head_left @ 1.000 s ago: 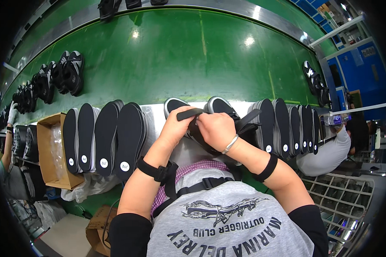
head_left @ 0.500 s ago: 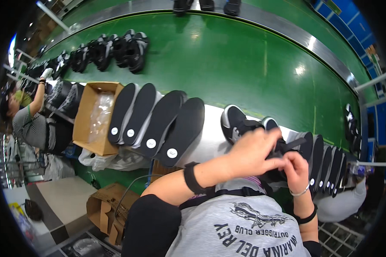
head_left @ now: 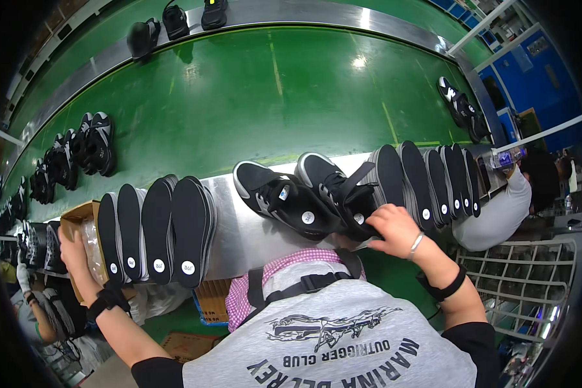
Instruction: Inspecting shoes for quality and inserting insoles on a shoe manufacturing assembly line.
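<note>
Two black shoes with silver-grey toes lie side by side on the metal ledge in front of me, the left shoe [head_left: 271, 197] and the right shoe [head_left: 336, 187]. Each has a round white sticker on the insole inside. My right hand [head_left: 396, 231] is at the heel of the right shoe, thumb and fingers apart. Far to the left, my left hand [head_left: 74, 255] reaches with its fingers stretched out to the side of a cardboard box [head_left: 77, 212]. Clear plastic [head_left: 90, 239] shows inside that box.
Black insoles [head_left: 156, 226] stand in stacks between box and shoes. More insole stacks [head_left: 415, 181] line the right. A green belt [head_left: 239, 97] runs beyond the ledge, carrying several shoes [head_left: 97, 142]. Co-workers sit at both sides; a wire rack [head_left: 530, 278] stands at the right.
My hands were together over the right shoe and have parted. The left has gone far left to the box; the right has moved to the heel. My view has shifted too.
</note>
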A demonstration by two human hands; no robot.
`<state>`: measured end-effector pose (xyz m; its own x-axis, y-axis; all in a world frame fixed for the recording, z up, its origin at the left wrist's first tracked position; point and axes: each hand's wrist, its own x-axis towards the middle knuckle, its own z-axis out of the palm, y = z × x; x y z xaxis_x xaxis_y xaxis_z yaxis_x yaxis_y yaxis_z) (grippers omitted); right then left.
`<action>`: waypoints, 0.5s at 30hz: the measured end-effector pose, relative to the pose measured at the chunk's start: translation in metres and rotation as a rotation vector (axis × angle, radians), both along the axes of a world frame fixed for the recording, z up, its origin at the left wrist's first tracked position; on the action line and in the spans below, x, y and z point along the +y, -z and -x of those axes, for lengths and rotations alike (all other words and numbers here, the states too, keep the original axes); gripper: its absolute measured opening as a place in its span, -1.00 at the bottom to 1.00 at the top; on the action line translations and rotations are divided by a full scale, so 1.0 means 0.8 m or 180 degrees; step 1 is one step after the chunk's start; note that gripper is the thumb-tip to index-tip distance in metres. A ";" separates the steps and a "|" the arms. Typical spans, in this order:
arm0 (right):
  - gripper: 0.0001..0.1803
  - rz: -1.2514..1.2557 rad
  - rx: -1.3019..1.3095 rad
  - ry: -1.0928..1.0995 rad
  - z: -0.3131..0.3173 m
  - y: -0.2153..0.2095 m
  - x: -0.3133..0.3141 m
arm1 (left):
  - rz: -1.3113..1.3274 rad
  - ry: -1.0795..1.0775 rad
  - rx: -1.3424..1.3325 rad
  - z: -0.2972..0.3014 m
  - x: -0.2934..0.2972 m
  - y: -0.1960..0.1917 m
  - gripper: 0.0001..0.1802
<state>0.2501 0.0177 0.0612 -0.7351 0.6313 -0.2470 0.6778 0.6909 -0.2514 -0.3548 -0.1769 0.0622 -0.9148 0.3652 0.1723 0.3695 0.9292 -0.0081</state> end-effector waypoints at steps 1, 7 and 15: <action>-0.77 -0.0323 -0.0195 -0.0285 0.002 0.009 -0.003 | -0.0095 0.0228 0.0148 0.004 0.003 0.001 -0.49; -0.79 -0.0193 -0.0006 -0.0301 0.044 0.028 -0.016 | -0.2867 0.2240 -0.1135 -0.225 0.088 -0.009 -0.70; -0.39 0.1786 -0.1520 -0.0103 0.091 0.033 0.025 | 0.0226 0.3914 -0.2278 -0.482 0.202 0.032 -0.16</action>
